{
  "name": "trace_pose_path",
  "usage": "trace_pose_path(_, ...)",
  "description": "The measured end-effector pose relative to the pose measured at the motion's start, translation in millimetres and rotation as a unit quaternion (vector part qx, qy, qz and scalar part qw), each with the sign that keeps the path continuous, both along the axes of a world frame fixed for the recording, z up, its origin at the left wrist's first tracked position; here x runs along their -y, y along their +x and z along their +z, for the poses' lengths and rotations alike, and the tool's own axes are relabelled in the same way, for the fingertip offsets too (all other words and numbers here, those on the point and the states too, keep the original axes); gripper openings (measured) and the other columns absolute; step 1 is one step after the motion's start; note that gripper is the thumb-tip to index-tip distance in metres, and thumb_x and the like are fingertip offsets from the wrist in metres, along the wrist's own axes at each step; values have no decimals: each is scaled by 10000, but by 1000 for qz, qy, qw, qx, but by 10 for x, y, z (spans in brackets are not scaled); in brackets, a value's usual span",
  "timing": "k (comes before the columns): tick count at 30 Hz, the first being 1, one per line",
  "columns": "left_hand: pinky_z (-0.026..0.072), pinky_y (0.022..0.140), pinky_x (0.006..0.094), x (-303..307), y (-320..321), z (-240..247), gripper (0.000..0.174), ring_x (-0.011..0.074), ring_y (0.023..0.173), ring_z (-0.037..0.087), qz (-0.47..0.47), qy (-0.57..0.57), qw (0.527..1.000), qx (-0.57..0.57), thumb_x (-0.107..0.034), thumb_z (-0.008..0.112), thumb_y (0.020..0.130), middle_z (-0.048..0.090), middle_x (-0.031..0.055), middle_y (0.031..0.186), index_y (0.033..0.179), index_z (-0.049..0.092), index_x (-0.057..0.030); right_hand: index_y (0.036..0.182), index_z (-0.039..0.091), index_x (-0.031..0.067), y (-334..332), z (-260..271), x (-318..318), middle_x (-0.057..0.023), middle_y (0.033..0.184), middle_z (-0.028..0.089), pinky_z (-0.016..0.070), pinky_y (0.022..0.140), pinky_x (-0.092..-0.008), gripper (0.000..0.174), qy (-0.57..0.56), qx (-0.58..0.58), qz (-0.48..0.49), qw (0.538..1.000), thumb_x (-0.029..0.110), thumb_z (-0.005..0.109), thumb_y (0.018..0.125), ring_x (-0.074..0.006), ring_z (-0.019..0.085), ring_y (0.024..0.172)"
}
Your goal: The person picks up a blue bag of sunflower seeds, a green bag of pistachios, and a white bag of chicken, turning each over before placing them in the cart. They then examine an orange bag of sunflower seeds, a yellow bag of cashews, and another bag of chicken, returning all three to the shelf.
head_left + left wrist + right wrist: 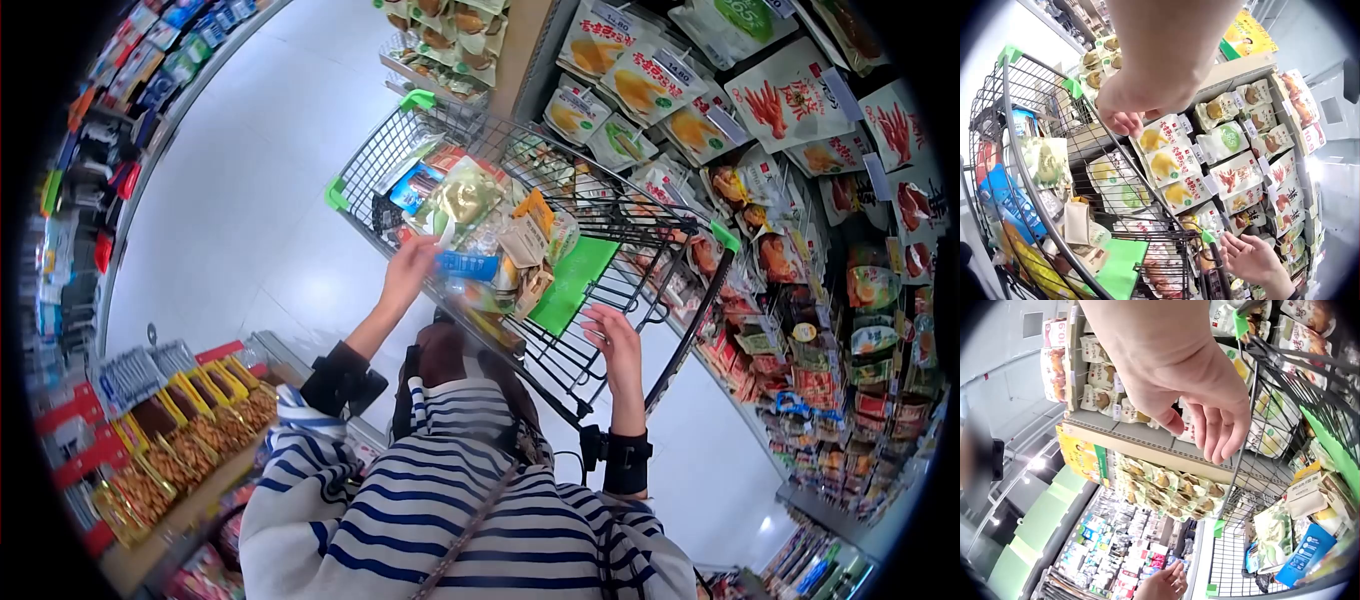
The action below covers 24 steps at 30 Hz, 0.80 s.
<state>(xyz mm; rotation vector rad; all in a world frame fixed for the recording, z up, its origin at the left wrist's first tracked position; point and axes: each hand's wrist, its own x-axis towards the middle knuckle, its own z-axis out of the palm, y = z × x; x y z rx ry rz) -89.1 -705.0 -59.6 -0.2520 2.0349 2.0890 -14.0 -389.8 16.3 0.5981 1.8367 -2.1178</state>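
Observation:
A wire shopping cart with green corner pieces stands in front of me, packed with groceries. My left hand hovers at the cart's left side, close to a blue package, its fingers loosely bent around nothing. On the other side, my right hand is held near the green panel with relaxed fingers and nothing in them. In the right wrist view its fingers hang loosely beside the cart's rim. Inside the cart also lie a pale green bag and a beige-and-yellow package.
Shelves of hanging food pouches line the right side, close to the cart. A display of packaged snacks stands at the lower left. White floor runs along the left, beside another stocked shelf.

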Motion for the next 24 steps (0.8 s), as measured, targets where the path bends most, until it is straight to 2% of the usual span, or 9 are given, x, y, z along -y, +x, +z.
trace_pose_path(2, 431, 651, 215, 57, -333, -186, 239, 91, 729, 526, -48, -7, 999, -3, -124, 463, 819, 563, 40, 884, 1039, 490, -36, 1064, 470, 9, -140, -181, 107, -97, 995, 542, 422, 762, -272, 287, -22, 24, -14, 999, 189, 396, 854, -156, 530, 862)
trace_pose_path(5, 426, 622, 204, -14, -817, -512, 231, 78, 691, 529, -122, -67, 989, -44, -142, 515, 785, 572, 54, 777, 986, 526, -28, 1048, 476, 17, -345, -380, 256, -88, 980, 544, 420, 767, -289, 265, -36, 43, -45, 997, 181, 398, 855, -161, 531, 855)
trace_pose_path(7, 439, 630, 236, -145, -1083, -582, 214, 121, 680, 541, -195, -170, 964, -53, -123, 507, 776, 581, 69, 779, 973, 530, -44, 1035, 481, 21, -463, -559, 294, -87, 977, 545, 421, 760, -293, 255, -41, 56, -68, 995, 184, 404, 856, -163, 535, 849)
trace_pose_path(8, 446, 634, 252, -189, -1190, -618, 207, 143, 674, 548, -231, -221, 946, -58, -113, 503, 771, 585, 76, 780, 967, 532, -52, 1030, 484, 23, -507, -693, 298, -88, 981, 545, 424, 753, -292, 252, -43, 63, -80, 994, 189, 408, 857, -164, 539, 845)
trace_pose_path(11, 452, 625, 295, -346, -1422, -1474, 197, 216, 667, 561, -336, -306, 888, -77, -129, 532, 730, 574, 115, 754, 910, 538, -47, 1015, 488, 27, -600, -1188, 293, -86, 968, 548, 416, 746, -294, 252, -56, 89, -133, 985, 206, 427, 849, -172, 541, 831)
trace_pose_path(12, 454, 627, 350, -401, -1442, -1520, 203, 275, 695, 568, -376, -344, 858, -68, -159, 536, 696, 574, 145, 768, 864, 534, -45, 1011, 489, 24, -616, -1254, 313, -89, 971, 547, 412, 748, -299, 247, -56, 109, -152, 981, 197, 421, 849, -173, 537, 832)
trace_pose_path(15, 448, 633, 387, -494, -1422, -1700, 186, 296, 731, 567, -490, -439, 742, -128, -165, 520, 675, 576, 156, 772, 829, 535, -63, 1009, 488, 19, -611, -1408, 370, -92, 961, 547, 415, 752, -302, 248, -73, 122, -178, 974, 190, 421, 842, -181, 534, 835)
trace_pose_path(20, 463, 650, 381, -606, -1373, -2202, 183, 303, 749, 576, -531, -482, 677, -166, -125, 499, 667, 589, 152, 777, 822, 558, -48, 1017, 483, 5, -573, -1434, 472, -96, 954, 543, 427, 760, -302, 265, -90, 130, -210, 965, 188, 428, 834, -192, 534, 846)
trace_pose_path(24, 467, 653, 378, -614, -1284, -2579, 170, 301, 764, 578, -543, -493, 668, -122, -103, 478, 680, 593, 147, 788, 814, 570, -51, 1021, 483, -1, -472, -1495, 481, -112, 953, 551, 429, 771, -301, 270, -94, 150, -235, 956, 185, 434, 831, -193, 540, 845)
